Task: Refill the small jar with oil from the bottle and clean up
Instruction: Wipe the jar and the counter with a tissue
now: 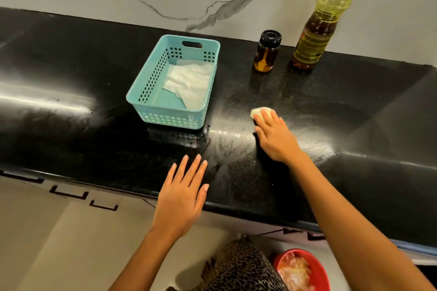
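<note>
The small jar of dark oil stands capped with a black lid at the back of the black counter. To its right stands the tall oil bottle, red cap on, against the wall. My right hand presses a crumpled oily tissue flat on the counter with straight fingers, in front of the jar. My left hand lies flat and empty at the counter's front edge. Smeared streaks shine on the counter between the two hands.
A teal plastic basket holding white tissues sits left of my right hand. A red bin with crumpled waste stands on the floor at the lower right. A marble wall backs the counter.
</note>
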Demonstrator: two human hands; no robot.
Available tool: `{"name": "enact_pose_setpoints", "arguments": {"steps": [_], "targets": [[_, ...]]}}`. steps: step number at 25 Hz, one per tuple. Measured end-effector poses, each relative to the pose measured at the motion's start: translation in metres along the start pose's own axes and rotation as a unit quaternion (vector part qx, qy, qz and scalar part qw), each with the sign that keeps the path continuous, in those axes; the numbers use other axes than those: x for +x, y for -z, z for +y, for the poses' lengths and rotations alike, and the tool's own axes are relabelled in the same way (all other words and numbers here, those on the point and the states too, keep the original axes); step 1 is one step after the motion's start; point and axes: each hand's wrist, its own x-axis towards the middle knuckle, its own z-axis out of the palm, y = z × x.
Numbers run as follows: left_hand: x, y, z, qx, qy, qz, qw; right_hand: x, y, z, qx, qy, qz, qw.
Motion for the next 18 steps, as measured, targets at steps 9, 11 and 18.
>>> {"name": "enact_pose_setpoints", "arguments": {"steps": [9,11,18], "targets": [[-0.019,-0.003,-0.001,-0.010,0.003,0.013,1.000,0.005,-0.022,-0.064,-0.037,0.151,-0.035,0.987],[-0.020,-0.003,-0.001,-0.013,0.003,0.016,1.000,0.021,-0.013,-0.066,-0.024,0.109,-0.045,0.993],[-0.021,-0.009,-0.008,-0.012,-0.025,0.034,0.999,-0.071,-0.031,-0.080,-0.023,0.238,-0.042,0.970]]}}
